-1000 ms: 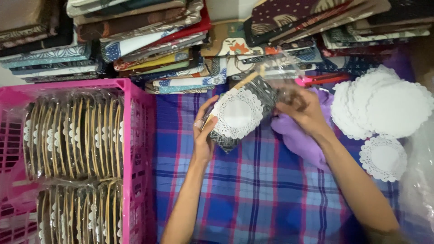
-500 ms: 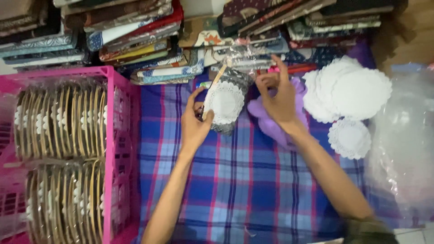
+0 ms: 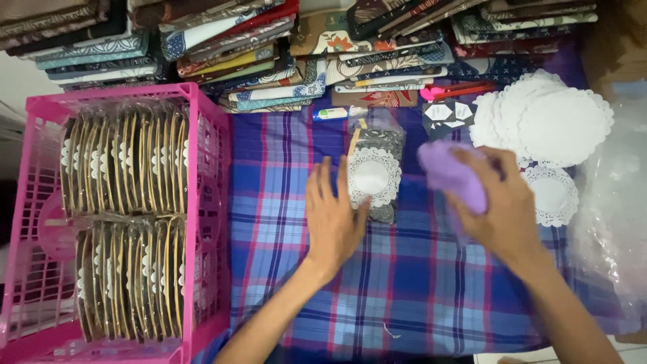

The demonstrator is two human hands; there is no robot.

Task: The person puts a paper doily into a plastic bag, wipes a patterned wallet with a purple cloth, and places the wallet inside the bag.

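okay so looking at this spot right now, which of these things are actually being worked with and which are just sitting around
In hand:
- left hand, flat beside the dark patterned packet with a white doily
- right hand, gripping the purple cloth

Lying about:
- pink crate of wrapped packets
- folded fabric stacks
- pile of white doilies
- clear plastic bags
- plaid cloth underneath

Home craft workspace, stacked folded fabrics [image 3: 222, 47], paper doilies [image 3: 552, 118], pink crate [image 3: 209, 108] of wrapped goods
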